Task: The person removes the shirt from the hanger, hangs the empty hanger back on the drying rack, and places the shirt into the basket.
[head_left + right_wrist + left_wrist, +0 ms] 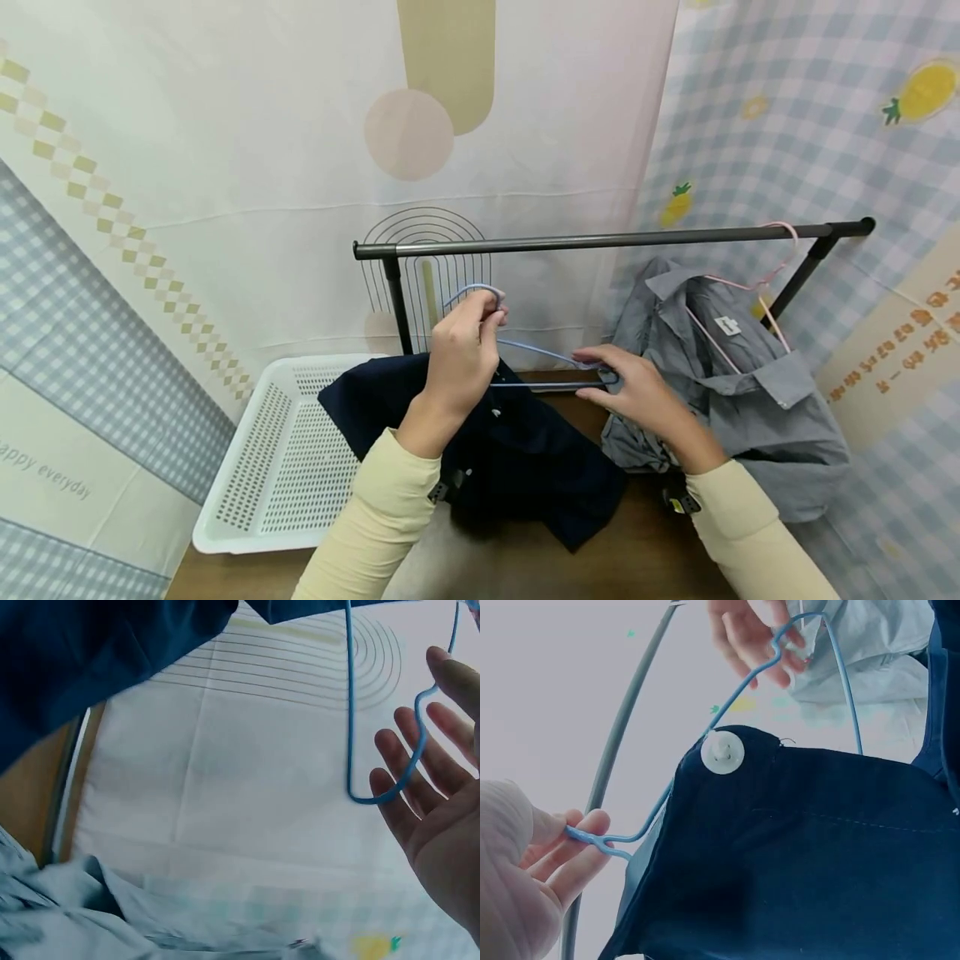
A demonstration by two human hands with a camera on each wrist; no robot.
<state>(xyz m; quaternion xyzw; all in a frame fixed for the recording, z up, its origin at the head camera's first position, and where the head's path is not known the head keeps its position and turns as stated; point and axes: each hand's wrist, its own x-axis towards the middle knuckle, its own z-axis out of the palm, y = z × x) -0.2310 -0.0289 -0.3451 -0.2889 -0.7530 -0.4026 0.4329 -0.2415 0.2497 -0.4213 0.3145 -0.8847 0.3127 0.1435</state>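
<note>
My left hand (461,354) pinches a blue wire hanger (646,827) by the twisted neck below its hook, in front of the rack. A dark navy shirt (525,458) with white buttons hangs partly over the hanger; in the left wrist view a button (722,752) shows close up. The hanger's other end sticks out bare from the cloth. Around that bare end is my right hand (637,387), its fingers (420,799) spread and loosely bent beside the wire, not closed on it.
A black rail (600,242) on two posts spans the back. At its right end a grey shirt (765,433) hangs from a pink hanger (780,321). To the left, a white perforated basket (247,446) stands on the brown table (645,550). Printed curtains (225,100) surround everything.
</note>
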